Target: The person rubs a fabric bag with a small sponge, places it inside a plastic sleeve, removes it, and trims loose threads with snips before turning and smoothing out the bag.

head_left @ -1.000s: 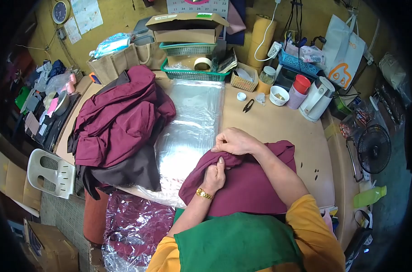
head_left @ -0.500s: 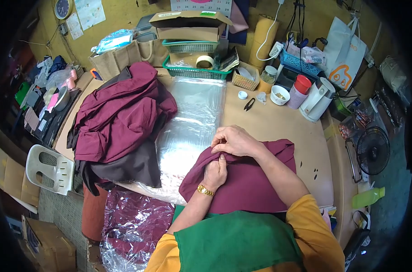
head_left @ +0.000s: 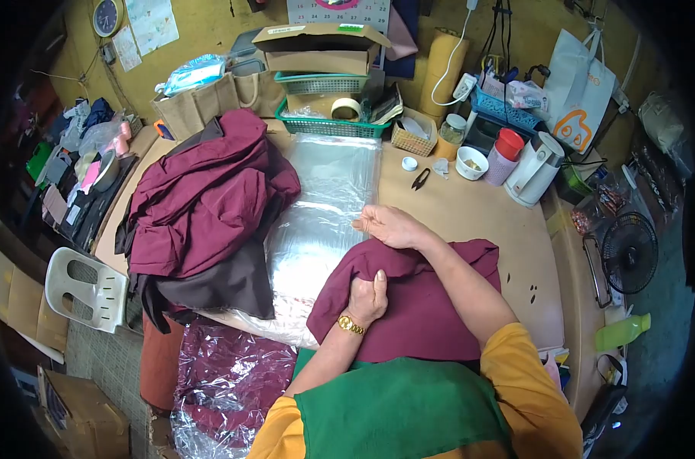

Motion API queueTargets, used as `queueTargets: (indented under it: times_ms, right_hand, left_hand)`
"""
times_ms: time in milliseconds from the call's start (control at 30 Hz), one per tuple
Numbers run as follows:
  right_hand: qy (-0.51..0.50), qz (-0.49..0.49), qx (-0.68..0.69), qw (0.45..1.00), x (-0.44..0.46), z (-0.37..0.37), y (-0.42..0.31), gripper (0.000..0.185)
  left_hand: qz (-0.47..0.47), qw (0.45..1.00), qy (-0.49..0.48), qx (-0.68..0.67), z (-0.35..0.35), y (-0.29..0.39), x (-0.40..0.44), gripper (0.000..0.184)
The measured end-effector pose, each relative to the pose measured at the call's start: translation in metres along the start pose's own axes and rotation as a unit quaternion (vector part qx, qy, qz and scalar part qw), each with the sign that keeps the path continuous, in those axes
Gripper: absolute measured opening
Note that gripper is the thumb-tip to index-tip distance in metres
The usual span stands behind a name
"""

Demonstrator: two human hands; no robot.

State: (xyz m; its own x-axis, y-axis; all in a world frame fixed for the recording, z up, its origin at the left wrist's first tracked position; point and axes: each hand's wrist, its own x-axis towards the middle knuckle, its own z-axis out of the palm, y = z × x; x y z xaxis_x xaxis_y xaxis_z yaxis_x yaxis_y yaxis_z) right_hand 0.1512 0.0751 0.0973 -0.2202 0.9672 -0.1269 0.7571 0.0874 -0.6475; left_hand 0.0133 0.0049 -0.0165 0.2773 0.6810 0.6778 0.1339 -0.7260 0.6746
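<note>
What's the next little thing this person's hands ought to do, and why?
Probably lower the right hand to the maroon cloth beside the left thumb. The left hand already grips a bunched fold there, while the right fingertips appear beyond the cloth's edge, against the clear plastic. Whether they pinch something is too small to tell.

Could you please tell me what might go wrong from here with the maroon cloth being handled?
The left hand grips the maroon cloth with a gold watch on its wrist, close to the fabric; the band might snag it.

Small dark specks lie on the table to the right of the cloth; they could cling to it if it slides that way.
</note>
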Motion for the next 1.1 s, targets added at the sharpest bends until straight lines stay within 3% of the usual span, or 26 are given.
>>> queueTargets:
  times_ms: [67,100,133,200,233,300,367,433,467,500,567,633,700,733,800,867,900,967,1000,1033,1100]
  right_hand:
    - [-0.009,-0.023,0.065,0.998,-0.01,-0.005,0.003,0.029]
    - [-0.019,-0.049,0.13,0.99,-0.016,-0.007,0.004,0.041]
    - [-0.02,-0.05,0.129,0.99,-0.026,-0.009,0.001,0.041]
    - [0.003,-0.209,0.021,0.978,-0.046,-0.013,-0.006,0.067]
    - [0.001,-0.209,0.02,0.978,-0.047,-0.01,-0.002,0.067]
    - [0.053,-0.161,-0.066,0.983,-0.048,-0.001,0.008,0.081]
    - [0.087,-0.15,-0.131,0.976,-0.053,-0.001,0.015,0.076]
    - [0.186,-0.157,-0.201,0.949,-0.049,0.005,0.041,0.07]
    - [0.188,-0.157,-0.201,0.948,-0.049,0.007,0.057,0.07]
    - [0.227,-0.114,-0.246,0.935,-0.05,0.009,0.077,0.065]
    - [0.282,-0.031,-0.291,0.914,-0.058,0.01,0.122,0.058]
    - [0.301,0.011,-0.29,0.908,-0.076,-0.006,0.151,0.058]
    - [0.315,0.219,-0.206,0.9,-0.098,-0.027,0.164,0.054]
    - [0.318,0.225,-0.204,0.898,-0.105,-0.028,0.154,0.054]
    - [0.494,0.083,-0.364,0.785,-0.112,-0.022,0.125,0.045]
    - [0.42,0.028,-0.229,0.878,-0.122,-0.022,0.06,0.038]
    - [0.336,-0.011,-0.194,0.922,-0.12,-0.014,0.047,0.033]
    - [0.239,-0.1,-0.124,0.958,-0.112,0.027,0.036,0.015]
    - [0.083,-0.044,-0.084,0.992,-0.112,0.028,0.032,0.014]
    - [0.088,-0.034,-0.084,0.992,-0.11,0.025,0.042,0.014]
    - [0.135,0.19,-0.04,0.972,-0.089,0.022,0.083,0.02]
  left_hand:
    - [0.029,0.999,0.028,-0.022,0.002,-0.003,-0.001,0.028]
    - [-0.009,0.999,0.024,-0.044,0.008,-0.014,-0.01,0.034]
    - [-0.048,0.996,0.021,-0.065,0.007,-0.015,-0.01,0.044]
    - [-0.044,0.995,0.034,-0.079,-0.001,-0.007,0.0,0.051]
    - [-0.041,0.994,0.042,-0.094,-0.004,-0.002,0.004,0.059]
    - [-0.047,0.993,0.057,-0.091,0.004,-0.008,0.001,0.055]
    - [-0.137,0.942,0.094,-0.291,0.008,-0.01,0.007,0.052]
    - [-0.143,0.935,0.121,-0.302,0.005,-0.015,0.007,0.051]
    - [-0.182,0.947,0.092,-0.247,0.002,-0.018,0.006,0.052]
    - [-0.219,0.955,0.061,-0.191,0.001,-0.021,0.006,0.053]
    - [-0.224,0.947,0.086,-0.213,0.005,-0.025,0.011,0.048]
    - [-0.279,0.888,0.166,-0.327,0.004,-0.029,0.013,0.033]
    - [-0.345,0.834,0.21,-0.376,-0.002,-0.038,0.016,0.004]
    - [-0.342,0.843,0.2,-0.363,-0.002,-0.039,0.017,0.008]
    - [-0.34,0.853,0.18,-0.354,0.002,-0.041,0.018,0.011]
    - [-0.312,0.923,0.099,-0.203,0.007,-0.043,0.017,0.024]
    - [-0.315,0.932,0.081,-0.16,0.005,-0.03,0.025,0.027]
    - [-0.291,0.956,-0.032,-0.019,0.007,-0.044,0.027,0.028]
    - [-0.307,0.943,-0.11,-0.067,0.002,-0.034,0.04,0.029]
    - [-0.285,0.945,-0.139,-0.082,0.0,-0.048,0.039,0.029]
    - [-0.37,0.917,-0.136,-0.061,-0.026,-0.034,0.061,0.025]
